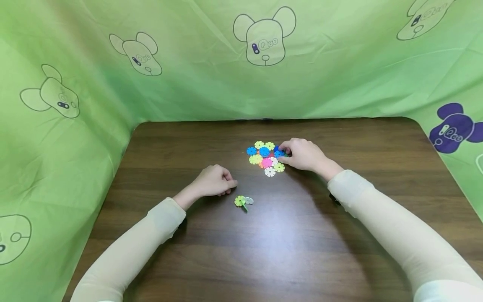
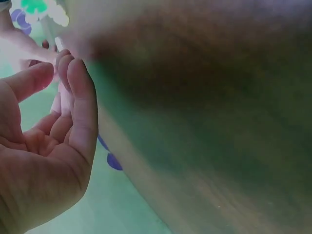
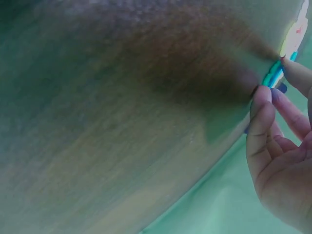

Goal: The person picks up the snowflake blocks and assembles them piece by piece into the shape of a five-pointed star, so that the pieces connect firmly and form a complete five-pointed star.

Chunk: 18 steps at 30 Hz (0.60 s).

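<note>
My right hand (image 1: 305, 154) reaches the right edge of a pile of notched, flower-shaped plastic discs (image 1: 266, 162). Its thumb and fingers lie on either side of a blue disc (image 1: 279, 154) there, pinching it at the edges; a green rim (image 3: 267, 79) shows beside the blue in the right wrist view. My left hand (image 1: 214, 181) rests left of the pile with its fingers loosely bent, and holds nothing. Just in front of it lies a small joined piece: a yellow-green disc (image 1: 239, 201), a green disc (image 1: 244, 206) standing on edge and a pale disc (image 1: 249, 200).
The pile has yellow, blue, pink, white and orange discs, some overlapping. All lie on a dark brown wooden table (image 1: 181, 147) with rounded far corners. Green cloth (image 1: 196, 84) printed with bear heads hangs behind and at both sides.
</note>
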Tool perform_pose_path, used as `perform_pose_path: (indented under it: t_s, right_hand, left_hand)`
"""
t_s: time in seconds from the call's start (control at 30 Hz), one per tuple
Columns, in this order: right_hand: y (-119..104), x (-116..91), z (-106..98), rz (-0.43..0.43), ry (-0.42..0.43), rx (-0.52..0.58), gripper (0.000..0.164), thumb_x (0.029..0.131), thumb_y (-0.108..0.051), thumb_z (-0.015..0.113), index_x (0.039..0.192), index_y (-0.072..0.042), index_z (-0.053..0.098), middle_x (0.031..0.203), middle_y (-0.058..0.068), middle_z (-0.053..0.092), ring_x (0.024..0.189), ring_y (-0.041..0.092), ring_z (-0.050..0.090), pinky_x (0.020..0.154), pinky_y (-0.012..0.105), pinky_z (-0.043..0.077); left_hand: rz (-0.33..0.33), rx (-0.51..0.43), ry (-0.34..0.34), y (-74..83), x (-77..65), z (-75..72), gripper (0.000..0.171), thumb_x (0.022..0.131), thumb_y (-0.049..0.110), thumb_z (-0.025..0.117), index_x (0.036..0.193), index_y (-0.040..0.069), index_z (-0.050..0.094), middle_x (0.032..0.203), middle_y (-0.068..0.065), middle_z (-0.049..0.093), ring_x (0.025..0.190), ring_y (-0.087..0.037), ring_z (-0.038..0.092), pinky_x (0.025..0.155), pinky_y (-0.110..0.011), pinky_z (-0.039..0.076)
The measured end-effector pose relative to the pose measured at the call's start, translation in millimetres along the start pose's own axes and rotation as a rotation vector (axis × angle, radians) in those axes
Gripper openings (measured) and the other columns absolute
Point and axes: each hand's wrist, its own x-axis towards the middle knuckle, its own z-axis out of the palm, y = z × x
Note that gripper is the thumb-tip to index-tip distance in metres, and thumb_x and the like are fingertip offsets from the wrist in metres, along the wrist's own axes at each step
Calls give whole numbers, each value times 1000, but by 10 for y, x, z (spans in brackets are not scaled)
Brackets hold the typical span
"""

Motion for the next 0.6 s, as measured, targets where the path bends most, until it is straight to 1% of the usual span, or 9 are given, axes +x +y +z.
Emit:
perform_pose_path:
  t_s: [0.1, 0.2, 0.33, 0.43, 0.5, 0.6]
  right_hand:
    - [15, 3, 0, 14, -11, 0, 40, 93, -34, 77, 121, -5, 72, 105, 10, 67, 97, 27, 64, 84, 51, 52]
    - [36, 8, -2, 36, -14, 36, 39, 92, -34, 78, 115, -4, 69, 107, 11, 67, 100, 29, 64, 88, 52, 51]
    - [83, -16, 0, 49, 2, 138, 30, 91, -26, 80, 107, -6, 65, 100, 9, 68, 91, 27, 63, 85, 47, 49]
    - [95, -77, -20, 40, 30, 207, 23, 93, -21, 79, 106, -7, 66, 94, 7, 69, 83, 23, 62, 81, 43, 48]
    - [75, -147, -48, 25, 58, 229, 20, 94, -20, 78, 106, -7, 69, 90, 5, 69, 80, 21, 61, 78, 41, 48]
    - [13, -272, -103, -12, 100, 233, 16, 95, -21, 77, 104, -9, 73, 82, 0, 68, 74, 19, 60, 73, 38, 49]
  left_hand:
    - [20, 9, 25, 4, 56, -19, 26, 98, 30, 70, 78, 14, 74, 67, 3, 69, 53, -15, 64, 55, -31, 52]
    - [46, 39, 71, 9, 124, -25, 25, 99, 30, 70, 79, 15, 74, 67, 5, 69, 53, -14, 64, 57, -31, 51]
    - [86, 107, 154, 51, 228, -22, 20, 97, 29, 71, 83, 15, 75, 70, 8, 68, 63, -12, 63, 65, -32, 51]
    - [106, 150, 206, 91, 311, -26, 14, 96, 27, 72, 89, 16, 76, 76, 9, 68, 71, -11, 62, 71, -33, 50]
    - [113, 171, 227, 116, 368, -32, 11, 96, 26, 73, 93, 16, 75, 79, 8, 68, 74, -11, 63, 72, -33, 51]
    - [117, 212, 253, 147, 451, -53, 10, 96, 26, 73, 97, 16, 75, 82, 7, 67, 75, -12, 62, 71, -33, 51]
